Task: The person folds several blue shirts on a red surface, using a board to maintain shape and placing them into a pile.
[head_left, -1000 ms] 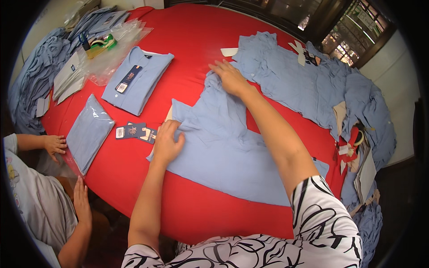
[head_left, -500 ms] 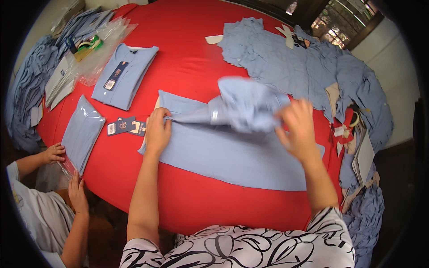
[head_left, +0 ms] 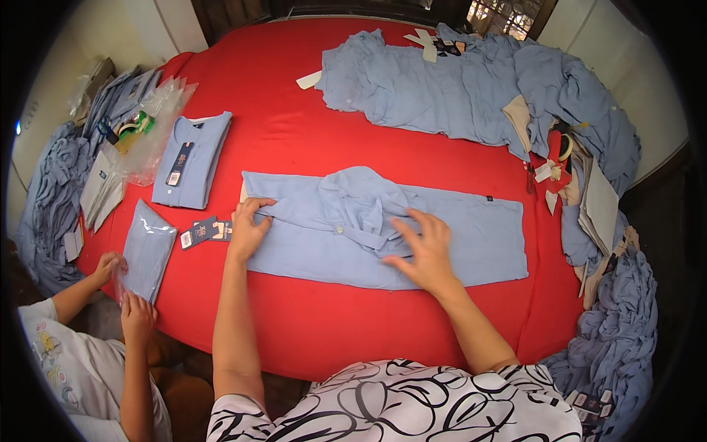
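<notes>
Right hand: the worker's right hand [head_left: 427, 250] is spread wide over the crumpled middle of the garment, thumb well away from the fingers; the hand is a little blurred, so I can't tell how firmly it touches.
Left hand: the worker's left hand [head_left: 250, 227] rests on the garment's left end, fingers curled, thumb and fingertips close to the cloth; whether they pinch it I can't tell.
Garment: the light blue garment [head_left: 456, 258] lies lengthwise on the table in front of the worker, a long flat strip with a bunched, rounded fold [head_left: 357, 195] on top and a pale button [head_left: 339, 230] showing.
Beside the left hand: dark hang tags [head_left: 200, 234] overlap on the red cloth [head_left: 309, 324].
To the left: a co-worker's two hands [head_left: 138, 318] are at the lower end of a bagged blue garment [head_left: 147, 247].
Behind that: a folded blue shirt [head_left: 213, 158] with a long dark tag lies near clear plastic bags [head_left: 171, 110] and a green tape dispenser [head_left: 145, 121].
Far right: a wide heap of blue garments [head_left: 449, 92] spreads across the table's back.
</notes>
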Demonstrator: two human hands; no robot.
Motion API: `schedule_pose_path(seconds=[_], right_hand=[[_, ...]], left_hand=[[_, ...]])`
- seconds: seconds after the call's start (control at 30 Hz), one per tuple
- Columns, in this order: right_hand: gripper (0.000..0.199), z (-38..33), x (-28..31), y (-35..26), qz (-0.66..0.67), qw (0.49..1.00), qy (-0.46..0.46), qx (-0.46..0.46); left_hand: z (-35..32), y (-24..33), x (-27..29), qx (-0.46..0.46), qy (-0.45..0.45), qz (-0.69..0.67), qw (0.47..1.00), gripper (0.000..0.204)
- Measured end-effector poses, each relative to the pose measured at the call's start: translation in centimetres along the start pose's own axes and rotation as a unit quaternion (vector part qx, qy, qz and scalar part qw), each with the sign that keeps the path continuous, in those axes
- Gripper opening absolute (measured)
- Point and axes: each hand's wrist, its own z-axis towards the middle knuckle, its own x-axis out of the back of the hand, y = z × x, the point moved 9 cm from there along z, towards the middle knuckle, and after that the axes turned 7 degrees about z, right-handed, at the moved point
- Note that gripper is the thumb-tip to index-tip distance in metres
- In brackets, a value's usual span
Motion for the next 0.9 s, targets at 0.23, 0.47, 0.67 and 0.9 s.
schedule_pose_path(seconds=[0.23,0.47,0.67,0.9], right_hand=[[0.016,2.1,-3.5,-5.5,0.071,0.979,-0.055,0.181],[0.025,-3.4,-4.2,-5.3,0.103,0.973,-0.121,0.17],[0.033,-2.9,-1.0,2.7,0.036,0.996,0.042,-0.076],[0.036,-2.5,1.1,6.6,0.147,0.97,0.096,-0.171]], left_hand=[[-0.3,0.2,0.3,0.024,-0.009,-0.013,1.0,0.033],[0.0,-2.1,-0.4,0.051,0.02,-0.05,0.997,0.026],[0.2,-2.9,-0.7,0.061,0.026,-0.083,0.994,0.026],[0.3,-1.8,-0.3,-0.038,0.015,-0.023,0.999,0.026]])
